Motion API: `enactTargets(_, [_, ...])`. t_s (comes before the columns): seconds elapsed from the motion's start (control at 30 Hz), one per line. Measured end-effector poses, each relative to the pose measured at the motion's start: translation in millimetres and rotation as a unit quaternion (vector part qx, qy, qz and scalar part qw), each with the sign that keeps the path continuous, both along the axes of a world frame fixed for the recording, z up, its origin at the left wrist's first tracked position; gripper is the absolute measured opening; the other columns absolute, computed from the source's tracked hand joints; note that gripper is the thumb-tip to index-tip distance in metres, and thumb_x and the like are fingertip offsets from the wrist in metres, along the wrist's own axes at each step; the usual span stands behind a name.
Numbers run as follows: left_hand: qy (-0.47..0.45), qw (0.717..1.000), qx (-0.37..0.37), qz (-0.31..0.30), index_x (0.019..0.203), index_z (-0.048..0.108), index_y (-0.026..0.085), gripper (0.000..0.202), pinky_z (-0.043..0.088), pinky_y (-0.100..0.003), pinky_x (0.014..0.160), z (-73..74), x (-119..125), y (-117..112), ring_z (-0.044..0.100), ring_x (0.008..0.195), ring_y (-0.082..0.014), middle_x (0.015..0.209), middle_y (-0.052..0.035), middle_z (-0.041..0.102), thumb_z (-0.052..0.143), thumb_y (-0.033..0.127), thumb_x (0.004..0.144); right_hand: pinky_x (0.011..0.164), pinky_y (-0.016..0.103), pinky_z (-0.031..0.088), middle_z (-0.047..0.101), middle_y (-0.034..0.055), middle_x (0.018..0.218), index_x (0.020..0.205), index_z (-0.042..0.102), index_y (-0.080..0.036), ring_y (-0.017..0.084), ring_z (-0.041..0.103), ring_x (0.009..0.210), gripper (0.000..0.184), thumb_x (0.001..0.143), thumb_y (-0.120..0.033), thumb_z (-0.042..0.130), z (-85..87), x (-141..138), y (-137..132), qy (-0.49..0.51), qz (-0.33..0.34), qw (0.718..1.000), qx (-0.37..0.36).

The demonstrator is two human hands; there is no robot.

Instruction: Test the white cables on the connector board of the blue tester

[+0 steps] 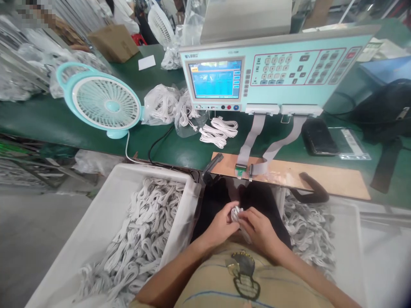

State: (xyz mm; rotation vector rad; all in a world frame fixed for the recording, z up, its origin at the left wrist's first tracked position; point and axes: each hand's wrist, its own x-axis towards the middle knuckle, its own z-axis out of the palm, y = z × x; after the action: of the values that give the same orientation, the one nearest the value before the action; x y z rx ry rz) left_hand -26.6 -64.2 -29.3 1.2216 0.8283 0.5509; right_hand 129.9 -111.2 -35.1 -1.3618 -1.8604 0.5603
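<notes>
Close to my lap, both hands hold one coiled white cable (236, 212). My left hand (223, 223) is wrapped round the bundle from the left. On the other side, the fingers of my right hand (257, 227) pinch at it; part of the bundle hangs below them, and its plugs cannot be made out. Beyond my hands, a green connector board (239, 170) and a second small connector (251, 171) sit at the front edge of a wooden board (289, 173). Grey ribbon cables (272, 147) link them to a light-blue tester (276, 72) with a lit screen.
A white bin (105, 179) of coiled cables stands on my left, another bin (356, 239) on my right. The green table (167, 149) carries a fan (109, 102), loose cable bundles (220, 131), bagged cables (162, 104) and a black phone-like object (319, 137).
</notes>
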Motion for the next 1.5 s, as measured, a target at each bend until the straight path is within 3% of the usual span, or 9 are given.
enactTargets(0.13, [0.002,0.998,-0.057,0.040,0.094,0.056,0.014,0.023,0.049,-0.026,0.063,7.7,-6.8,0.6,0.057,0.074,-0.0146,0.088,-0.0046,0.059,0.056,0.030,0.077,0.061,0.028,0.046,0.052,0.0052,0.077,0.090,0.055,-0.018,0.016,0.053,0.067,0.017,0.093,-0.020,0.039,3.6,1.1,-2.5,-0.038,-0.002,0.999,-0.008])
enactTargets(0.23, [0.027,0.992,-0.098,0.070,0.071,0.055,0.012,0.030,0.048,-0.025,0.062,1.3,-4.9,1.3,0.055,0.065,-0.0126,0.069,-0.0017,0.055,0.058,0.042,0.076,0.063,0.028,0.046,0.053,0.0067,0.080,0.092,0.055,-0.017,0.017,0.053,0.071,0.018,0.092,-0.018,0.037,5.6,2.1,-1.6,-0.062,0.026,0.997,-0.024])
enactTargets(0.5, [0.005,0.954,-0.294,0.052,0.073,0.055,0.013,0.035,0.045,-0.026,0.052,-19.8,3.0,-5.7,0.050,0.052,-0.0106,0.059,0.0019,0.052,0.069,0.043,0.063,0.062,0.028,0.040,0.054,0.0049,0.072,0.080,0.054,-0.016,0.016,0.050,0.065,0.020,0.092,-0.018,0.037,5.0,6.5,-2.8,-0.168,0.140,0.976,-0.020])
enactTargets(0.63, [0.008,0.972,-0.231,0.043,0.078,0.055,0.015,0.028,0.042,-0.023,0.046,-14.1,9.5,3.7,0.049,0.049,-0.0105,0.060,0.0026,0.052,0.067,0.037,0.065,0.060,0.029,0.036,0.054,0.0032,0.070,0.082,0.051,-0.018,0.016,0.047,0.061,0.017,0.091,-0.019,0.037,1.2,14.8,4.4,-0.106,0.085,0.991,0.009])
enactTargets(0.73, [0.023,0.996,-0.031,0.084,0.067,0.056,0.014,0.019,0.040,-0.020,0.050,-3.5,20.9,17.0,0.048,0.053,-0.0091,0.061,0.0017,0.051,0.064,0.031,0.069,0.058,0.026,0.036,0.050,0.0000,0.068,0.083,0.049,-0.019,0.014,0.045,0.059,0.013,0.091,-0.024,0.039,0.0,19.8,19.5,0.065,-0.030,0.997,-0.027])
enactTargets(0.87, [-0.002,0.985,0.115,0.129,0.077,0.059,0.015,0.014,0.039,-0.018,0.053,7.9,37.7,34.1,0.046,0.055,-0.0071,0.067,0.0021,0.053,0.060,0.029,0.073,0.057,0.023,0.039,0.048,-0.0021,0.069,0.085,0.050,-0.020,0.013,0.046,0.060,0.016,0.086,-0.035,0.051,4.2,21.3,42.6,0.300,-0.107,0.944,-0.084])
enactTargets(1.0, [-0.071,0.993,-0.019,0.089,0.080,0.058,0.016,0.018,0.037,-0.019,0.045,9.1,43.1,48.9,0.043,0.046,-0.0067,0.059,0.0031,0.051,0.060,0.032,0.073,0.054,0.023,0.039,0.052,-0.0013,0.066,0.077,0.056,-0.017,0.013,0.046,0.056,0.024,0.080,-0.040,0.060,11.2,19.3,54.3,0.379,-0.126,0.906,-0.143])
enactTargets(1.17, [-0.205,0.953,-0.221,-0.003,0.087,0.062,0.013,0.027,0.044,-0.023,0.053,6.4,29.7,63.5,0.051,0.052,-0.0086,0.064,-0.0011,0.057,0.068,0.023,0.062,0.052,0.024,0.040,0.056,-0.0006,0.063,0.074,0.060,-0.017,0.013,0.048,0.054,0.026,0.076,-0.042,0.065,9.6,19.3,56.6,0.399,-0.161,0.892,-0.142])
enactTargets(1.5, [-0.177,0.968,-0.175,0.034,0.092,0.062,0.011,0.037,0.048,-0.027,0.057,1.2,31.3,61.7,0.056,0.055,-0.0111,0.067,-0.0030,0.061,0.074,0.030,0.062,0.055,0.024,0.039,0.057,0.0000,0.065,0.077,0.060,-0.017,0.014,0.047,0.057,0.025,0.079,-0.042,0.061,10.2,23.6,56.6,0.339,-0.170,0.917,-0.119])
